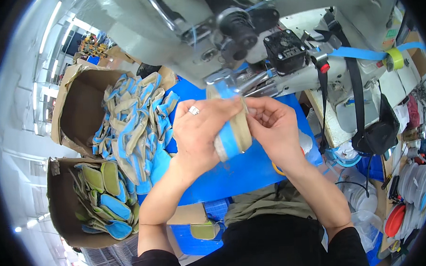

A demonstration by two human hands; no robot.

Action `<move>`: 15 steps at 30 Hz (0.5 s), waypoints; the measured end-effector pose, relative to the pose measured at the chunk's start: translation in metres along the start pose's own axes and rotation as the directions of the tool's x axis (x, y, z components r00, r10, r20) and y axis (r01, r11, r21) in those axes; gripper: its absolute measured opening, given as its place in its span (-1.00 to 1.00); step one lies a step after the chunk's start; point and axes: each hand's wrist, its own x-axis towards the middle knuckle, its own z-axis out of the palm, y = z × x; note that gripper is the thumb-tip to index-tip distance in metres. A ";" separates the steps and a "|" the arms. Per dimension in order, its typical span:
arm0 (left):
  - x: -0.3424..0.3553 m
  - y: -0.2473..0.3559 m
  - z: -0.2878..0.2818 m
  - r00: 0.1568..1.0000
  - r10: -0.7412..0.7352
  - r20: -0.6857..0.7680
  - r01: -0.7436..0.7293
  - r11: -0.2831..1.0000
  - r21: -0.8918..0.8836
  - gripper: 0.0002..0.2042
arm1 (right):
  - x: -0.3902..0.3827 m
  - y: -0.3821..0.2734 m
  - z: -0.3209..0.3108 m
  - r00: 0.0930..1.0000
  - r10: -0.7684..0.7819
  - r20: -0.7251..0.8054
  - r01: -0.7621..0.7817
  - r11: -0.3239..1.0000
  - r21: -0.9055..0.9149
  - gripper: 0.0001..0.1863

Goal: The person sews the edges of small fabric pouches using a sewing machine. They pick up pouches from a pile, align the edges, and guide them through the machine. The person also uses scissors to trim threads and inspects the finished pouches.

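Note:
A curved beige fabric piece with a blue strip [229, 140] is between my hands, just in front of the needle area of a sewing machine [286, 70]. My left hand [196, 133], with a ring on one finger, is closed over its left side, and the thumb reaches toward the upper edge. At the right edge of the piece, my right hand [275, 128] pinches with thumb and curled fingers. The upper end of the fabric lies by the presser area. Exactly what the right fingertips grip is partly hidden.
A heap of beige-and-blue strips [136, 122] lies left on the blue table [201, 188]. Two cardboard boxes stand beyond it; the nearer box [61, 206] holds green and blue pads [116, 206]. Blue tape [361, 53] feeds in from the right. An orange handle [277, 168] shows beside my right forearm.

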 end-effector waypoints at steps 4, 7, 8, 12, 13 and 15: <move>-0.013 -0.009 0.004 0.976 -0.212 -0.045 0.196 0.953 -0.233 -0.69 | -0.001 0.004 0.001 0.998 -0.070 -0.001 0.069 0.990 -0.122 -0.73; -0.008 0.001 0.008 0.851 -0.522 0.060 0.427 0.620 -0.658 -0.79 | -0.002 0.006 -0.001 0.996 -0.087 0.012 0.087 0.990 -0.108 -0.73; -0.010 -0.004 0.006 0.856 -0.511 0.080 0.430 0.616 -0.661 -0.80 | -0.003 0.009 -0.002 0.996 -0.092 0.014 0.093 0.991 -0.096 -0.73; -0.007 -0.011 0.002 0.867 -0.480 0.135 0.443 0.617 -0.651 -0.81 | -0.002 0.012 -0.003 0.997 -0.075 0.025 0.077 0.995 -0.060 -0.73; -0.004 -0.009 0.002 0.864 -0.486 0.128 0.442 0.614 -0.654 -0.82 | -0.002 0.011 -0.004 0.997 -0.063 0.032 0.065 0.997 -0.049 -0.73; -0.004 -0.014 0.001 0.845 -0.511 0.160 0.465 0.552 -0.692 -0.83 | -0.001 0.012 -0.005 0.997 -0.058 0.041 0.060 0.997 -0.042 -0.73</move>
